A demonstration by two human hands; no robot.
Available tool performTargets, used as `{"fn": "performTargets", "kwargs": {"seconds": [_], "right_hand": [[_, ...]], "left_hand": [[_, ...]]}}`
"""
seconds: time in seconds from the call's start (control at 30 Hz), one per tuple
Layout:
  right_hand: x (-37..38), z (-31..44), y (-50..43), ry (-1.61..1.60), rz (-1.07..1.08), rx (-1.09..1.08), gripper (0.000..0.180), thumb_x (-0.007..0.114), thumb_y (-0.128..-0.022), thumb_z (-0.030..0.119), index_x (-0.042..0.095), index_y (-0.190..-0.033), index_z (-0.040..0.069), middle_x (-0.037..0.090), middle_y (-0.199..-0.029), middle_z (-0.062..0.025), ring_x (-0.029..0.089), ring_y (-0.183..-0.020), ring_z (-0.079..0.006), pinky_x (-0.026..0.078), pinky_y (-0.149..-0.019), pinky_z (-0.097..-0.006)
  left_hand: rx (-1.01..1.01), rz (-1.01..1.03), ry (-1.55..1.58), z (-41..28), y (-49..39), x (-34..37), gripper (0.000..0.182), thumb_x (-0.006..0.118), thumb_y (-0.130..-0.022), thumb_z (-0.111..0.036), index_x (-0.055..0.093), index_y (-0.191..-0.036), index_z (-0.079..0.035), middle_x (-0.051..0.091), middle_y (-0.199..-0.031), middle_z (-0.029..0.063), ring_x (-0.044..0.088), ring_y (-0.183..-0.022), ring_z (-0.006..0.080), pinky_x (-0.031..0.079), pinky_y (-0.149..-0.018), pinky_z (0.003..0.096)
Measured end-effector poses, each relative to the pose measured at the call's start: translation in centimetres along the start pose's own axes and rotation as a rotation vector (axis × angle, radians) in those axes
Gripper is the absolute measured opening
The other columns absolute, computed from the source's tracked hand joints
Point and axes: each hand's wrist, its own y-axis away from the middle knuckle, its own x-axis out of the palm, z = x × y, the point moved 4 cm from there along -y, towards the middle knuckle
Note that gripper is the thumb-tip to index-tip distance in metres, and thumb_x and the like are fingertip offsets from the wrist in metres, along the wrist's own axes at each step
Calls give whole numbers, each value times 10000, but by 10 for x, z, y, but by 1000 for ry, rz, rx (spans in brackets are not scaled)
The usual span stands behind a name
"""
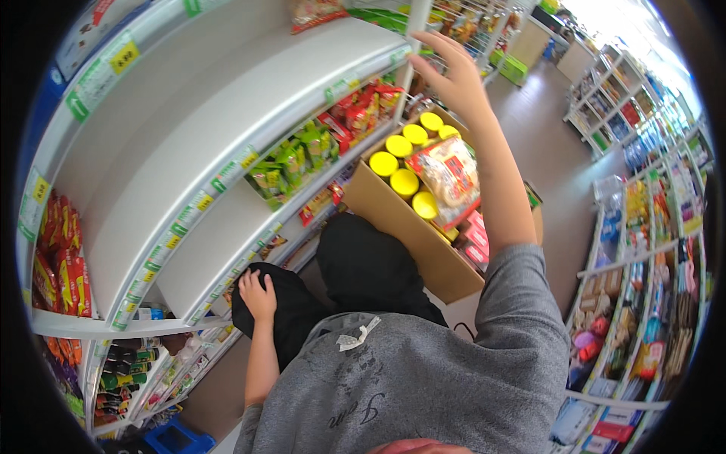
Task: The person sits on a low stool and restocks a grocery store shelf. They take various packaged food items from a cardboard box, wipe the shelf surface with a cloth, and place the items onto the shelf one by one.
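My right hand (454, 74) is raised with fingers apart and nothing held, its fingertips by the white shelf post (417, 34) at the upper shelf's right end. Whether they touch it I cannot tell. On my left knee in black trousers (295, 295) lies my left hand (260, 295), fingers spread and holding nothing. Below my right arm stands an open cardboard box (397, 227). It holds several yellow-lidded containers (404, 183), a clear and red snack packet (451, 176) lying on top, and pink packages (475, 238) partly hidden by the arm.
White shelves (227, 108) with price tags curve ahead. Green packets (295, 159) and red packets (363, 110) fill part of a lower tier; red-yellow bags (62, 255) stand at left. Stocked racks (629, 295) line the right, across the brown floor (553, 136). A blue crate (178, 437) sits lower left.
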Motion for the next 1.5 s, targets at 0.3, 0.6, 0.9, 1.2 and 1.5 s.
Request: {"fn": "performTargets", "kwargs": {"seconds": [0.3,0.6,0.9,1.2,1.5], "right_hand": [[-56,-74,258,284,257,823,812,720,-804,605,579,-1291,-29,622,-1269,-233,587,-1206,-362,464,-1023,-443],[37,-54,311,464,272,665,793,750,-783,298,409,-1462,72,392,-1474,-282,416,-1338,-450,433,-1048,-497],[-59,-91,307,-730,-229,975,609,581,-992,98,330,-1547,109,547,-1409,-123,561,-1221,-201,471,-1000,-334],[-127,33,266,-1750,-115,905,453,417,-1067,276,448,-1423,-2,550,-1407,-150,575,-1236,-285,463,-1058,-445],[-93,110,232,-1885,-63,774,456,379,-1076,264,409,-1451,6,526,-1430,-158,575,-1244,-293,486,-1032,-463]], "left_hand": [[62,30,74,12,23,-13,357,565,-956,-226,582,-1274,-63,496,-1448,144,401,-1369,352,303,-1133,470],[121,-28,216,-36,60,-42,321,605,-938,-186,614,-1234,-63,528,-1428,104,449,-1348,326,336,-1125,439],[215,62,285,-74,74,-55,470,704,-840,-160,577,-1290,-107,95,-1620,247,117,-1463,473,210,-1172,538],[586,262,741,-247,41,-127,597,597,-965,-309,387,-1470,-70,291,-1555,215,254,-1453,360,232,-1173,468],[306,541,1891,-311,47,-176,615,605,-991,-229,269,-1468,-36,578,-1287,147,578,-1183,200,419,-1044,359]]}}
